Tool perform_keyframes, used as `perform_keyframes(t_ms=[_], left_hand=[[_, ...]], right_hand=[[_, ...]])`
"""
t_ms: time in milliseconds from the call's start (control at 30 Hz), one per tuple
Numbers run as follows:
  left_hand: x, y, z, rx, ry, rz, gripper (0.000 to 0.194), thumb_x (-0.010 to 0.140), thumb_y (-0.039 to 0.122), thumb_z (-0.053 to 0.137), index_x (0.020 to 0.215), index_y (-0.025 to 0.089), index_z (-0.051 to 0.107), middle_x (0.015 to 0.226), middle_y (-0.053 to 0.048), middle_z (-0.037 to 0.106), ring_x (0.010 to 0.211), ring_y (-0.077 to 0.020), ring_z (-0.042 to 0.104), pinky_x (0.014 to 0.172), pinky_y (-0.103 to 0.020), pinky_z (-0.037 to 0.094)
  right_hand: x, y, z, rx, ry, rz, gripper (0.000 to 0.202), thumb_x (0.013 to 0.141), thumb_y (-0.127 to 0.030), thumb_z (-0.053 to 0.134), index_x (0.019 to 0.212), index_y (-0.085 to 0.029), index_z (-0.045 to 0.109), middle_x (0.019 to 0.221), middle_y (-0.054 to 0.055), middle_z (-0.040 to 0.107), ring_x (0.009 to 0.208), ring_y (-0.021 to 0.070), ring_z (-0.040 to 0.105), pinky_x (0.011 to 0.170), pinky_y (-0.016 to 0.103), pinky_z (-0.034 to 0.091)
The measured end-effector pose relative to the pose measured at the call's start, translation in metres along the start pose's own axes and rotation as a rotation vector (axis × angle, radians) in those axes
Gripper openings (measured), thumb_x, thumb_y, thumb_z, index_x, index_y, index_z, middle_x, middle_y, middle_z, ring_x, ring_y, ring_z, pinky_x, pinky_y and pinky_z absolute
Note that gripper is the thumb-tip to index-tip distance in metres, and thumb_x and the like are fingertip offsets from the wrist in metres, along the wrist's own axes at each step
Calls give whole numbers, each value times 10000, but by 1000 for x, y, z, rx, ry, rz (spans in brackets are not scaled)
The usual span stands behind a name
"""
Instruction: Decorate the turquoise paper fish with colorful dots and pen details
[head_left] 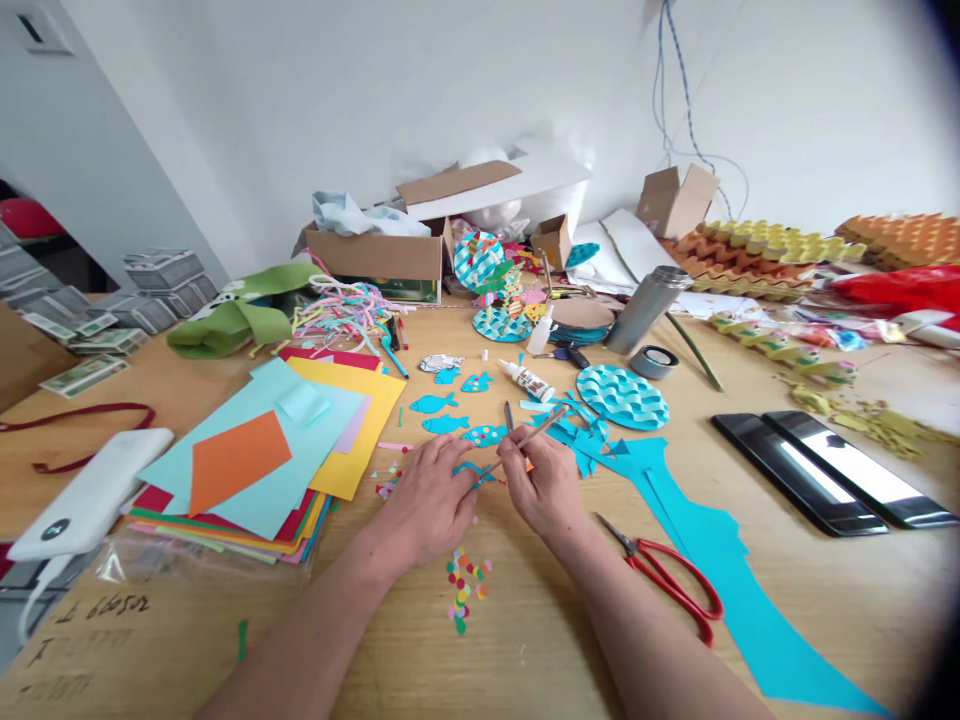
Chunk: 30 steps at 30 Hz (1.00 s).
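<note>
A stick (pixel 541 427) is pinched in the right hand (pixel 541 475), tip at a fish (pixel 469 468) left of the scissors (pixel 637 549). The fish is partly covered by the left hand (pixel 426 495), whose grip cannot be told.

There are two hands (pixel 426 492), one brown stick (pixel 544 426), one pair of scissors (pixel 636 549), two black slabs (pixel 787 475), one metal flask (pixel 646 312).

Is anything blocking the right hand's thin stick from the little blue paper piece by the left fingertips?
Nothing visible does: the thin stick in the right hand slants down towards the blue paper piece. The left hand partly covers that piece, leaving some showing.
</note>
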<state>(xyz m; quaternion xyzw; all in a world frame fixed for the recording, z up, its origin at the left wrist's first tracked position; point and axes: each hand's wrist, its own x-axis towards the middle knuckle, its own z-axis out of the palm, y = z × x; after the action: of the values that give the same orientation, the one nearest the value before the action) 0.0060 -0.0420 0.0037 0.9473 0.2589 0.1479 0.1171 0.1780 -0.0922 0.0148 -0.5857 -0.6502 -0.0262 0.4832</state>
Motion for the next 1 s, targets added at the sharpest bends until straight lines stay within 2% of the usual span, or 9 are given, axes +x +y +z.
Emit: perform_keyframes(t_ms=[433,700,833,900,1000], left_hand=[[0,0,0,-3,-10,-8,203,970,244,493,1036,207,682,1387,-96,539,1353,-308,381,1147,-545,326],[-1,0,-4,-112,7,-27,225,978,233,467,1093,193,657,1392,-123,522,1356,-297,379,1149,-544,328],[-2,-9,-10,-255,116,-50,251,994,233,415,1084,195,646,1320,-118,563,1289,-273,447,1115,-501,369],[-3,-16,-16,-356,235,-76,257,989,228,394,1054,188,640,1245,-118,598,1249,-257,487,1093,-457,392],[-5,-25,-26,-533,473,-244,235,982,281,418,1078,202,617,1166,-95,634,1144,-236,561,1012,-399,447]], right_hand=[[1,2,-1,7,89,174,304,935,-286,453,652,-222,543,508,-20,536,477,143,527,486,251,367],[-3,3,-2,37,140,197,315,951,-306,469,670,-209,573,518,-21,546,465,139,526,487,255,376],[-2,-1,-7,67,205,181,323,950,-291,472,653,-213,571,529,-15,570,474,141,538,496,259,394],[-2,-2,-8,101,218,179,321,950,-295,490,653,-212,579,547,-8,593,482,142,547,494,258,404],[-2,-4,-5,193,174,189,301,966,-306,506,703,-205,611,595,-2,620,521,143,582,514,252,435]])
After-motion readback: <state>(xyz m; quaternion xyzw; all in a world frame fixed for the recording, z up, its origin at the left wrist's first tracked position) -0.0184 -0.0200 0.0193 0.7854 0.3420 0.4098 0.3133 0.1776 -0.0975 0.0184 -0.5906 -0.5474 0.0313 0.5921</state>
